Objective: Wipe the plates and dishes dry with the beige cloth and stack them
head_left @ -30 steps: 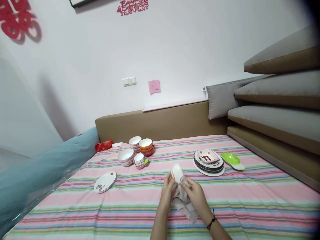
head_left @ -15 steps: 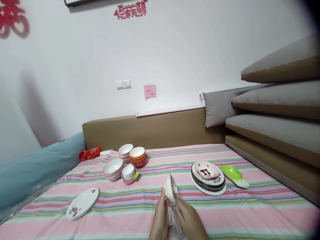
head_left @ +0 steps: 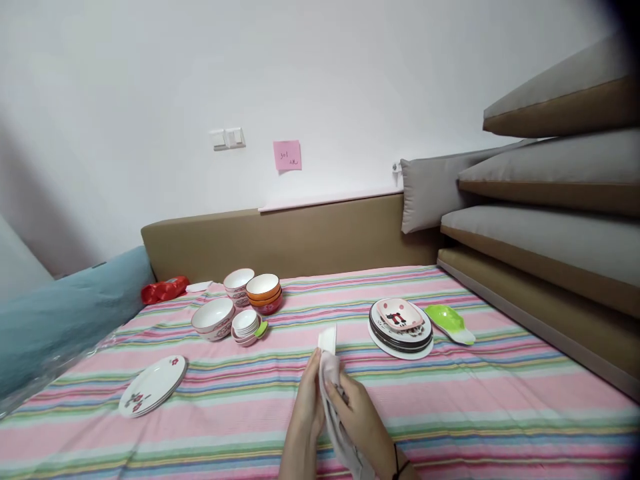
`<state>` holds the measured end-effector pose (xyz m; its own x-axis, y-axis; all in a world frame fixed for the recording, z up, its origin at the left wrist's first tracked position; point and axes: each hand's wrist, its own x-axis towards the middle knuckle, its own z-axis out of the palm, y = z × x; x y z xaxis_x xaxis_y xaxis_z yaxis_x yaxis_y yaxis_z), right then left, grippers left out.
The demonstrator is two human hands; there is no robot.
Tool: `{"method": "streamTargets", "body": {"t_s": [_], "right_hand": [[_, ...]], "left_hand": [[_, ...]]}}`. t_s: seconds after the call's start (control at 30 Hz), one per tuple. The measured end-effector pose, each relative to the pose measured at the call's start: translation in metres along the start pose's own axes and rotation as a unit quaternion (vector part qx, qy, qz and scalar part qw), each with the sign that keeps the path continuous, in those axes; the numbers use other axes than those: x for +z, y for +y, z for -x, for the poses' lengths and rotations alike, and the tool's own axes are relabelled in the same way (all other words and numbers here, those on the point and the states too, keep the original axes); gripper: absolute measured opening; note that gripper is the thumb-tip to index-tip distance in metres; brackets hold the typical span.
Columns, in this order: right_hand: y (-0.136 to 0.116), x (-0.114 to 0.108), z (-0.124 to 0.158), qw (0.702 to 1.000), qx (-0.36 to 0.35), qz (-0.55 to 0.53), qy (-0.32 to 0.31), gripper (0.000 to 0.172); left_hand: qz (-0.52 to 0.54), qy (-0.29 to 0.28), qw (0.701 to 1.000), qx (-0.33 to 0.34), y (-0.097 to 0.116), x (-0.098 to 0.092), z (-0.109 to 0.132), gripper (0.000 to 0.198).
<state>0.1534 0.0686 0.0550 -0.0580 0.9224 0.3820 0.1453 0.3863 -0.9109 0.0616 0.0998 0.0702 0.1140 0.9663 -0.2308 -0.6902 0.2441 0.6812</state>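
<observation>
The person's left hand is curled around the side of a white dish, apparently steadying it, while the right hand grips a grey cloth draped against it. The dish is held up above a striped sheet, well apart from the nested bowls and the oval plates, likely stacked by kind to save room. Beyond stand a brown padded backrest, piled cushions and a white wall.
</observation>
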Motion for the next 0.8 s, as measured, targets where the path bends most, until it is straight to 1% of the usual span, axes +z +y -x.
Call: {"method": "streamTargets", "body": {"t_s": [0.03,0.1,0.13,0.2,0.3,0.37,0.43,0.5,0.57,0.6,0.7,0.8], "right_hand": [[0.003,-0.001,0.000,0.999,-0.026,0.036,-0.014,0.032],[0.009,-0.004,-0.002,0.993,-0.058,0.099,-0.031,0.037],[0.011,-0.006,-0.003,0.990,-0.061,0.124,-0.033,0.038],[0.015,-0.009,-0.005,0.986,-0.055,0.157,-0.035,0.034],[0.014,-0.011,-0.006,0.983,-0.059,0.171,-0.019,0.027],[0.011,-0.011,-0.006,0.983,-0.063,0.175,0.011,0.023],[0.007,-0.010,-0.007,0.980,-0.082,0.176,0.035,0.024],[0.004,-0.011,-0.008,0.973,-0.129,0.192,0.019,0.028],[0.004,-0.012,-0.009,0.954,-0.161,0.251,-0.013,0.035],[0.005,-0.013,-0.009,0.943,-0.163,0.290,-0.024,0.040],[0.012,-0.012,-0.010,0.919,-0.132,0.371,-0.014,0.055],[0.017,-0.011,-0.010,0.919,-0.125,0.372,-0.023,0.056]], "left_hand": [[-0.013,-0.009,1.000,0.003,0.002,-0.002,0.000,0.038],[-0.060,-0.048,0.997,0.022,0.008,-0.005,0.002,0.041],[-0.083,-0.066,0.994,0.020,0.012,-0.006,0.003,0.043],[-0.116,-0.093,0.989,0.003,0.017,-0.009,0.005,0.045],[-0.138,-0.109,0.985,0.000,0.018,-0.013,0.003,0.038],[-0.114,-0.098,0.989,0.010,0.014,-0.014,0.000,0.030],[-0.059,-0.077,0.995,0.007,0.009,-0.012,-0.003,0.027],[-0.005,-0.056,0.998,-0.008,0.006,-0.007,-0.005,0.027],[0.026,-0.039,0.998,-0.030,0.006,-0.002,-0.005,0.035],[0.034,-0.036,0.998,-0.046,0.006,-0.001,-0.004,0.040],[0.031,-0.065,0.994,-0.085,0.007,-0.001,-0.002,0.049],[0.021,-0.111,0.988,-0.108,0.005,-0.007,-0.001,0.047]]}}
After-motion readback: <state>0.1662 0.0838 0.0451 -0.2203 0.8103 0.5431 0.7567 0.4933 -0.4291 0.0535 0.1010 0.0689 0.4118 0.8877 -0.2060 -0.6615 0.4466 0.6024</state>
